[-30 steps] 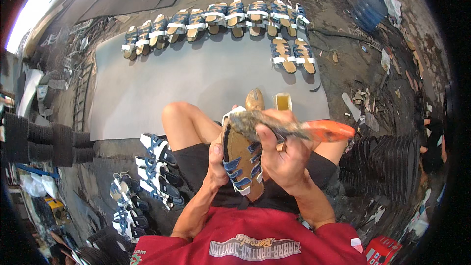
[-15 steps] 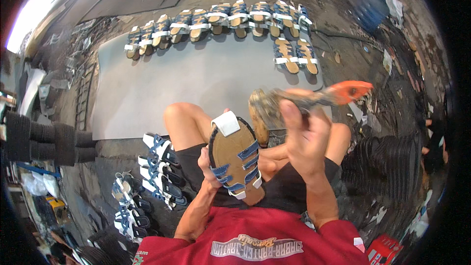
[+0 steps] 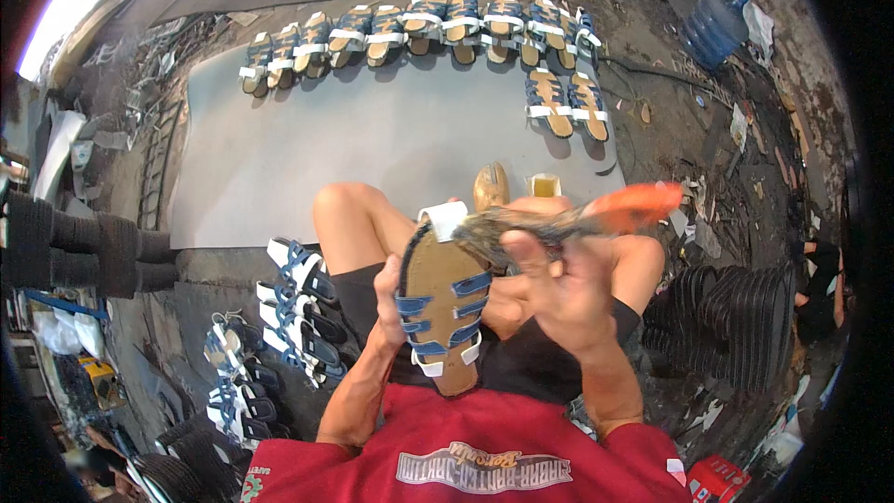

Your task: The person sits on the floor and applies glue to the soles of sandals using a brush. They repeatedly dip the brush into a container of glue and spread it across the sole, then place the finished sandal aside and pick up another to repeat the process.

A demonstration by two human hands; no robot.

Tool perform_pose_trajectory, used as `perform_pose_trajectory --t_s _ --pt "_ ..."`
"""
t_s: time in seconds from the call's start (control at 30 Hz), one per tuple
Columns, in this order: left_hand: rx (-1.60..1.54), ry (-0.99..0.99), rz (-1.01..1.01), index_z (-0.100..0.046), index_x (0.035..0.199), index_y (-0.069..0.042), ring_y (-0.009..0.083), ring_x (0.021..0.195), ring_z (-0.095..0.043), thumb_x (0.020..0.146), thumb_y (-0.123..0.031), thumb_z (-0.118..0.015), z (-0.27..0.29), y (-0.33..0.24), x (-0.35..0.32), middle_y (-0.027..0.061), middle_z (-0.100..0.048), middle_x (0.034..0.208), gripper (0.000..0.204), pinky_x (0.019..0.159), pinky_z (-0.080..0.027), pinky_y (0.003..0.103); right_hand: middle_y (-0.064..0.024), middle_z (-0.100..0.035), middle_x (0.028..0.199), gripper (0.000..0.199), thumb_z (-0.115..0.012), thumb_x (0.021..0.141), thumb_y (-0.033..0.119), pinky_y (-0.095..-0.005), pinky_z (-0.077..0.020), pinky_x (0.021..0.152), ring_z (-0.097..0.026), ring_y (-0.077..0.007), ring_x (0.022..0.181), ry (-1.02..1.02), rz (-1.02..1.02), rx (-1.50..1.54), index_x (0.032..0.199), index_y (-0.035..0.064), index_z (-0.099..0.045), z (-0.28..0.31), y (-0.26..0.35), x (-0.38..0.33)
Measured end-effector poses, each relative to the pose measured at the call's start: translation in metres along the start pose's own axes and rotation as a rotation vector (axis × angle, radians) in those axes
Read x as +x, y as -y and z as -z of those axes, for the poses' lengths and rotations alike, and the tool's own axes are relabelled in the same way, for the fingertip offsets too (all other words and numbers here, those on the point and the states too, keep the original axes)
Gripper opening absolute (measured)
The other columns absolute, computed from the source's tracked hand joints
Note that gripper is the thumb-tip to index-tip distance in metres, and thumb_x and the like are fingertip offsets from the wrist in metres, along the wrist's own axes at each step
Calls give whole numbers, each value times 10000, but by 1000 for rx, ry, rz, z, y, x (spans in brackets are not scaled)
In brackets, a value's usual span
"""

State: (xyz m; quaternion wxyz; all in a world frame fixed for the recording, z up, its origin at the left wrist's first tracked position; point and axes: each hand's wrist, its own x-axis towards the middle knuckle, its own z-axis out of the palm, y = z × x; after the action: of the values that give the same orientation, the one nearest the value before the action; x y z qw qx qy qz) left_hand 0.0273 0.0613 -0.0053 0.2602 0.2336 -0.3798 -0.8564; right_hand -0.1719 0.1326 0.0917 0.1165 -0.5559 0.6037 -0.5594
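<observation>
My left hand [image 3: 388, 303] grips a sandal [image 3: 431, 281] by its left edge, tan insole facing up, with blue side straps and white bands at both ends. In my right hand [image 3: 577, 293] is a paintbrush [image 3: 526, 224], caked and dirty at the bristle end, its orange handle pointing right and blurred by motion. The bristles meet or overlap the white band at the sandal's far end; contact is hard to judge. Just past the brush stands a brown foot-shaped form [image 3: 491, 186], partly covered. Beside it sits a small container [image 3: 545, 185] with yellowish contents.
A grey mat [image 3: 307, 149] lies in front, with a row of similar sandals [image 3: 426, 20] along its far edge and a pair [image 3: 561, 107] at right. More sandals [image 3: 303, 307] are heaped at my left. Stacked black soles [image 3: 731, 326] stand at right; water jugs [image 3: 715, 30] lie far right.
My right hand has swung the brush left and down, bringing its bristles to the sandal's far end. The sandal has turned slightly in my left hand. The small container now shows.
</observation>
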Motion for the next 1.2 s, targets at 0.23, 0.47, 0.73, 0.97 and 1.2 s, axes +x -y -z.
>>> perform_pose_trajectory --t_s 0.23,0.47,0.73,0.97,1.2 --pt "172 -2 129 -509 1467 -21 202 1151 -660 1086 -638 -292 -11 -2 12 125 -657 1305 757 1002 -541 365 -106 -727 1116 210 -747 931 163 -422 -517 879 -659 -315 996 369 163 169 1106 50 -730 -14 -17 6" --pt "290 23 209 -520 1463 -36 193 1120 -668 1105 -579 -311 7 13 25 130 -665 1291 683 979 -550 349 -109 -721 1091 228 -741 935 154 -417 -508 841 -646 -310 962 428 155 205 1144 65 -722 -20 -38 -3" --pt "-493 34 119 -557 1426 -35 274 996 -734 1044 -619 -419 39 -6 19 175 -710 1202 711 816 -633 395 -74 -729 1041 229 -726 969 194 -359 -507 803 -637 -232 914 456 9 -2 1108 13 -720 32 -73 -13" --pt "-515 21 71 -557 1404 -28 242 1046 -711 1096 -493 -366 13 -8 27 128 -706 1222 589 878 -610 358 -98 -728 1022 262 -744 953 270 -379 -490 754 -636 -236 834 302 305 -99 1080 41 -732 0 -30 32" --pt "-529 -127 85 -528 1442 -35 273 1097 -715 1099 -455 -382 55 12 18 158 -686 1288 563 931 -613 406 -89 -722 1030 269 -742 937 328 -446 -446 840 -629 -317 913 413 2 15 1053 86 -743 27 -69 22"
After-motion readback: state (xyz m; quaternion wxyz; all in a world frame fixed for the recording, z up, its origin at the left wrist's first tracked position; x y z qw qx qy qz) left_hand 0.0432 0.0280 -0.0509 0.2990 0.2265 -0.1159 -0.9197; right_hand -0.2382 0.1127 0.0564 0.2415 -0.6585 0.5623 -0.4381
